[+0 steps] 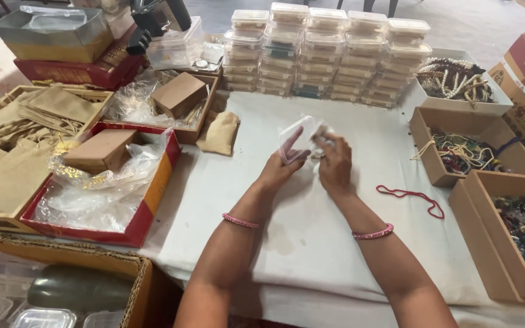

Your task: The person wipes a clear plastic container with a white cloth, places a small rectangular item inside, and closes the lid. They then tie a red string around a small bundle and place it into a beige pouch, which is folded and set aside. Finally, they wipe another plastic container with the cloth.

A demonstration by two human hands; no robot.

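Note:
Over the white cloth (262,200) my left hand (280,170) and my right hand (335,167) together hold a small clear plastic pouch (299,138) by its edges. Something small and pale sits inside or behind it, too blurred to tell. Each wrist wears a pink bangle (240,222). A red thread (411,197) lies loose on the cloth to the right of my right hand.
Stacks of clear lidded boxes (329,54) stand at the back. Cardboard trays of beaded jewellery (463,152) line the right. A red box with plastic wrap and a brown carton (101,176) sits left, beside a tray of tan cloth pouches (25,121). One tan pouch (220,132) lies on the cloth.

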